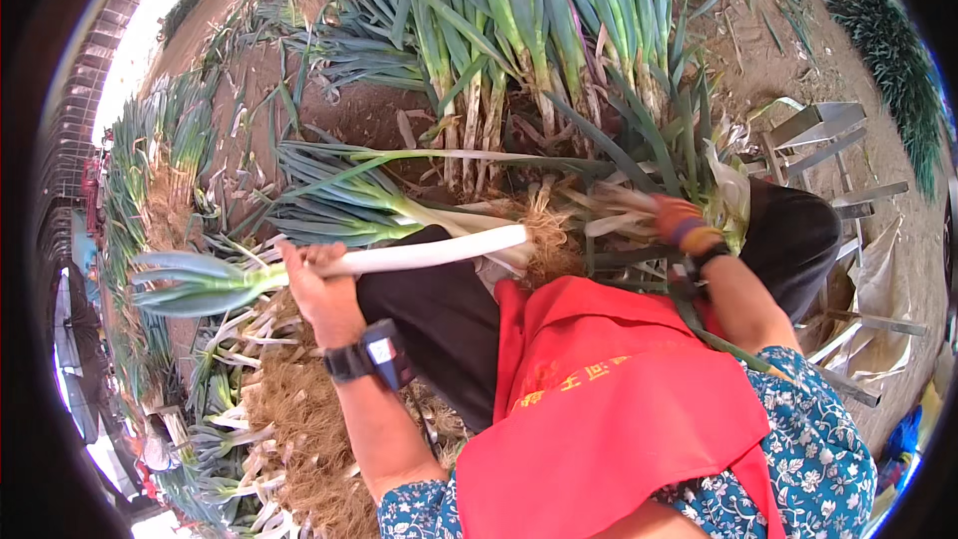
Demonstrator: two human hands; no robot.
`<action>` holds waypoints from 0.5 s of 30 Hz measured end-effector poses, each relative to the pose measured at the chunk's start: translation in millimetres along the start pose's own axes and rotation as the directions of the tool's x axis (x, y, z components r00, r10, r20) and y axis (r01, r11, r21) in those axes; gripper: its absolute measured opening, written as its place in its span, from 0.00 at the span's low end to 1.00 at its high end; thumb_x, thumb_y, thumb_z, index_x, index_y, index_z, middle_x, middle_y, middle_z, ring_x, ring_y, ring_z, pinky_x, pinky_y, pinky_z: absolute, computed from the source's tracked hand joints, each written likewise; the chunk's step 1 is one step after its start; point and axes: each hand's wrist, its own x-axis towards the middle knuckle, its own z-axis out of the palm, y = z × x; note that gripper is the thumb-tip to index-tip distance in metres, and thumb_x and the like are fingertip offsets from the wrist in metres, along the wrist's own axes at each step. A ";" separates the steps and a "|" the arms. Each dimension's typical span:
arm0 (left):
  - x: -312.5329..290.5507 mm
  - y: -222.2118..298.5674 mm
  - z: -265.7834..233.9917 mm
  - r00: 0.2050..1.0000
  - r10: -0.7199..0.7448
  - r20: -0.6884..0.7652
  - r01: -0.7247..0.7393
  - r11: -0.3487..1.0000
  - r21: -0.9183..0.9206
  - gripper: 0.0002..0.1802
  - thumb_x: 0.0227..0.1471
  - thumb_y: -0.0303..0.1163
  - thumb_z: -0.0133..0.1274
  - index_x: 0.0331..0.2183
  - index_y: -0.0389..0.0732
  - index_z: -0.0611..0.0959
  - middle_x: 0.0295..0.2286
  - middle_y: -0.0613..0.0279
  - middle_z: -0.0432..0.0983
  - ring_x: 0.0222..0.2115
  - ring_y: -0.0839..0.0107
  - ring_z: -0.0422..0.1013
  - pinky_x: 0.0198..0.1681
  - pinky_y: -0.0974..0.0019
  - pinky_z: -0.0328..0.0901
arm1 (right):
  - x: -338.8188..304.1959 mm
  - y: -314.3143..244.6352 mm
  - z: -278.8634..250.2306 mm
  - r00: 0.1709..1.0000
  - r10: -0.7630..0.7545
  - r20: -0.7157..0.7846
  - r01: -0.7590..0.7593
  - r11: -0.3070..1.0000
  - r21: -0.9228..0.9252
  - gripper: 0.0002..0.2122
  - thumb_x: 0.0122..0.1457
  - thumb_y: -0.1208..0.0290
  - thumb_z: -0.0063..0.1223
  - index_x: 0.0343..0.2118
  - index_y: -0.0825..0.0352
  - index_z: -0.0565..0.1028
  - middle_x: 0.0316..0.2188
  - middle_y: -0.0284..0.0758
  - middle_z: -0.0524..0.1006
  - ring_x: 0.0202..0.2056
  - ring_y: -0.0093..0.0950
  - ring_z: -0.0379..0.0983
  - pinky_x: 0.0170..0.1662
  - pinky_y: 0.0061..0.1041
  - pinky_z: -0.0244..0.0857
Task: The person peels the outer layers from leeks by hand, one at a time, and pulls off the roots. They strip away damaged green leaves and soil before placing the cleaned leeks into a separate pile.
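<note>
My left hand (317,284) is closed around a long green onion (429,254), near where its white stalk turns to green leaves. The onion lies across above my dark trousers, its leaves to the left and its brown root end to the right. My right hand (691,228), with orange and purple covering on it, is smeared by motion beside pale, blurred strips of onion skin (621,208). Its fingers do not show clearly. Just beyond the held onion lie more green onions (424,210), with roots (547,235) toward the middle.
A large pile of unpeeled green onions (539,30) stands ahead. To the left, peeled onions lie with their roots (299,399) bunched together. A metal frame (818,130) is at the right. Onion leaves litter the brown ground, and another onion bundle (175,160) sits at far left.
</note>
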 end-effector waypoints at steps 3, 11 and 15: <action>-6.4 7.6 -3.8 0.997 0.046 -0.059 -0.041 0.995 0.091 0.23 0.54 0.45 0.50 0.16 0.46 0.63 0.11 0.70 0.54 0.14 0.73 0.55 0.21 0.68 0.57 | -30.5 91.5 17.5 0.991 0.079 -0.111 -0.090 0.990 -0.105 0.19 0.47 0.62 0.53 0.42 0.66 0.70 0.28 0.42 0.76 0.33 0.41 0.74 0.34 0.37 0.68; -8.0 6.5 -7.0 0.993 -0.055 -0.101 0.061 0.996 0.057 0.18 0.52 0.39 0.54 0.18 0.45 0.66 0.12 0.72 0.59 0.14 0.75 0.57 0.22 0.68 0.61 | 49.2 -87.5 -94.9 0.922 -0.197 0.332 0.339 0.826 -0.450 0.22 0.45 0.66 0.53 0.46 0.64 0.67 0.38 0.41 0.75 0.39 0.42 0.72 0.41 0.38 0.65; -4.9 12.6 -23.2 0.996 -0.027 -0.084 0.049 0.962 0.267 0.15 0.50 0.38 0.56 0.24 0.41 0.69 0.16 0.69 0.61 0.18 0.74 0.61 0.26 0.66 0.64 | 121.0 -155.2 -67.9 0.849 -0.527 -0.033 0.528 0.849 0.024 0.21 0.49 0.62 0.52 0.46 0.65 0.68 0.36 0.42 0.75 0.37 0.43 0.71 0.39 0.38 0.65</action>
